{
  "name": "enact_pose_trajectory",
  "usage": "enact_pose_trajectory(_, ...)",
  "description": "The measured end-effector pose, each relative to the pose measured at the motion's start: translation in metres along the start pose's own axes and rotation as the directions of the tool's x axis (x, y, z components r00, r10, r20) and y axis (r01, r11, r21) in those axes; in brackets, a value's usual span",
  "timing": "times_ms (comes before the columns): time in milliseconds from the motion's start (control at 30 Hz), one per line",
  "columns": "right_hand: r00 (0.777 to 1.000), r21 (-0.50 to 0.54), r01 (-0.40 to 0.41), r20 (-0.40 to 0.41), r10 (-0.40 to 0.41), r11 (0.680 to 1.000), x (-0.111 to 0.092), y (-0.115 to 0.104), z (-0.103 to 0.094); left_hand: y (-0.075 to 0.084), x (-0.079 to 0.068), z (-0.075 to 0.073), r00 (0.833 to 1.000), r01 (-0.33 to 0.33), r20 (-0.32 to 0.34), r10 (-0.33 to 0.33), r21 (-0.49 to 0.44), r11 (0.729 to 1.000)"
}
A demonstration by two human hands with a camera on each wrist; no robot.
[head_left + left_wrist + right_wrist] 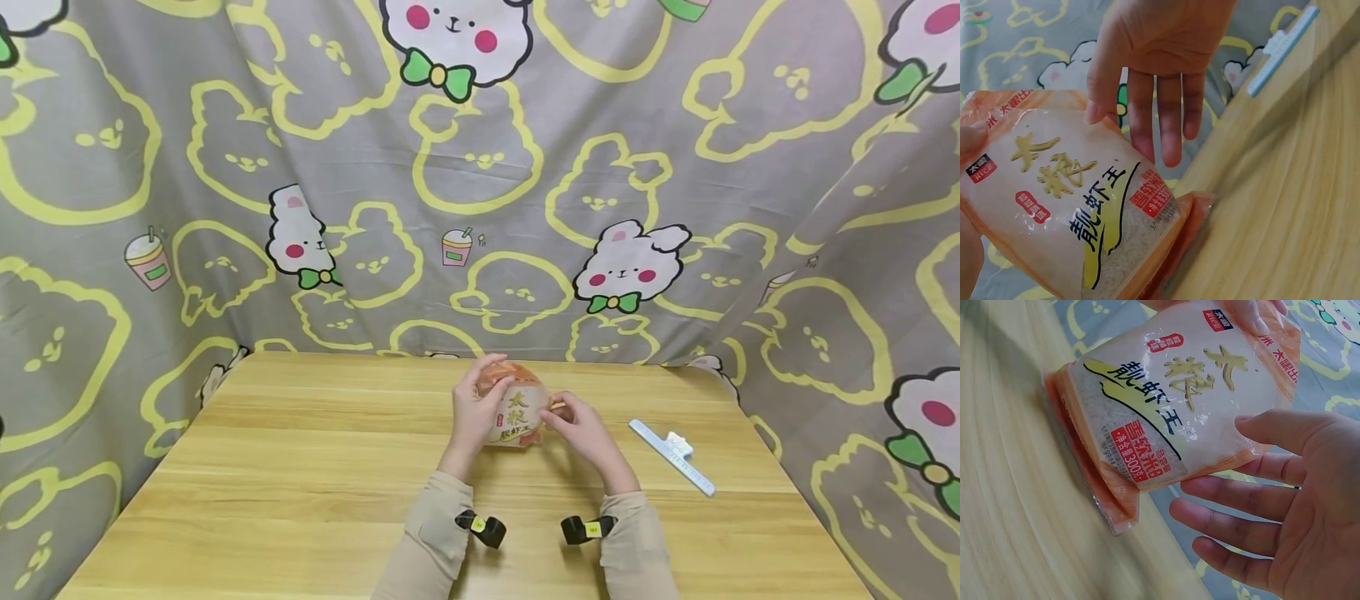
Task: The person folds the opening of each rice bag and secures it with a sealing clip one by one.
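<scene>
A clear and orange bag of rice (517,414) with gold and black lettering is held up over the table, its front facing me. My left hand (477,407) grips its upper left part, thumb on the front face; in the right wrist view the left fingers (1254,312) show at the bag's top. My right hand (579,425) is at the bag's right side edge. In the right wrist view its thumb (1272,428) lies over the front and the index finger passes behind, while the other fingers (1229,531) are spread loosely. Rice grains show through the lower window.
A pale blue sealing clip (671,456) with a ruler-like bar lies on the wooden table (300,483), right of my right hand. A grey patterned curtain (510,167) surrounds the table's back and sides. Black wrist cameras (487,529) are strapped over both sleeves.
</scene>
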State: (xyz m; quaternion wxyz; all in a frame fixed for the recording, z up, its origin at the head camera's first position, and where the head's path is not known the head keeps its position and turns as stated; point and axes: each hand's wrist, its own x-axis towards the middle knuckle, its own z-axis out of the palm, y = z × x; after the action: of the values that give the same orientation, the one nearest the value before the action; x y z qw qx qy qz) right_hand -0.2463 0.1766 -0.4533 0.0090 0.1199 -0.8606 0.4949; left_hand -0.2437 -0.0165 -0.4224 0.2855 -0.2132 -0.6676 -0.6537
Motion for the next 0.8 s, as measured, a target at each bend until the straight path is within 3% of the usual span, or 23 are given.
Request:
enact_pose_trajectory(433,0.999,-0.056,-0.025,-0.021,0.024,0.998,0.0,0.007,-0.002,-0.006,-0.005,0.007,0.999,0.034,0.013,-0.033,-0.043,0.998)
enact_pose_trajectory(800,1.0,-0.085,-0.004,-0.021,0.002,0.996,0.0,0.009,-0.002,0.006,-0.003,0.006,0.994,0.103,0.031,-0.104,0.038,0.994)
